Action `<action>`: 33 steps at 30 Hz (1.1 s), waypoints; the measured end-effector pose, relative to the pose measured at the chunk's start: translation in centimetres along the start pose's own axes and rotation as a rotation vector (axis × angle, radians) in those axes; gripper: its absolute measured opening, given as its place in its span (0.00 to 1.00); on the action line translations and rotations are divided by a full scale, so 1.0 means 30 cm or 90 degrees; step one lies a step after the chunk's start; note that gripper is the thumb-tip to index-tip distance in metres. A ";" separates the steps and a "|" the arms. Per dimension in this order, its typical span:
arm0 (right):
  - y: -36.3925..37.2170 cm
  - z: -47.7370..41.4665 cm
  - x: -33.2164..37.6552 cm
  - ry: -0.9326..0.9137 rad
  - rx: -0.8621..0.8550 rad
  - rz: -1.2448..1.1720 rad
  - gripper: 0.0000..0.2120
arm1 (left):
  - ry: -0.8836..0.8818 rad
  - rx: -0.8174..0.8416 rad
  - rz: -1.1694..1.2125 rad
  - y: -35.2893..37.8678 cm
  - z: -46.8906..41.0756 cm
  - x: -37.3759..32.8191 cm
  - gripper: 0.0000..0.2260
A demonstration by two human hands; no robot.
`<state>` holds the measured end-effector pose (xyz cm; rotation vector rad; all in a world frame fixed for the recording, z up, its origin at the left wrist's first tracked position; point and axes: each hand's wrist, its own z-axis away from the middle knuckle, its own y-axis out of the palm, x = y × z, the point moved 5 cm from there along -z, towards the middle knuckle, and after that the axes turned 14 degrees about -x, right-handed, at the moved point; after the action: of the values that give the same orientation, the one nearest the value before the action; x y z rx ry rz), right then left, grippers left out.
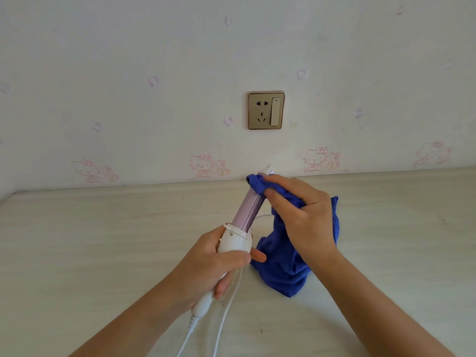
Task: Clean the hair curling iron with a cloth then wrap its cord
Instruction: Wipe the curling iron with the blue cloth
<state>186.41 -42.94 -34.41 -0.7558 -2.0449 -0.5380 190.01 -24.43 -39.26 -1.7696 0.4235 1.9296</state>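
My left hand (206,269) grips the white handle of the curling iron (248,212), which points up and away over the table. Its barrel is lilac with a white tip near the wall. My right hand (301,215) holds a blue cloth (280,264) wrapped round the upper end of the barrel, thumb on the near side. The rest of the cloth hangs down to the table beside the handle. The white cord (224,313) runs from the handle's end down past the bottom edge, and a loop of it shows behind the cloth.
A pale wood-grain table (103,240) meets a wallpapered wall at the back. A gold-framed wall socket with a switch (266,110) sits on the wall above the iron's tip, nothing plugged in.
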 end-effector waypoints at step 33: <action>0.069 0.046 0.010 -0.024 0.155 0.013 0.13 | -0.143 0.084 0.375 -0.007 -0.006 0.034 0.20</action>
<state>186.90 -40.50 -34.71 -0.6441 -2.0888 -0.2589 190.24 -24.20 -40.27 -1.4195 1.0542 2.3897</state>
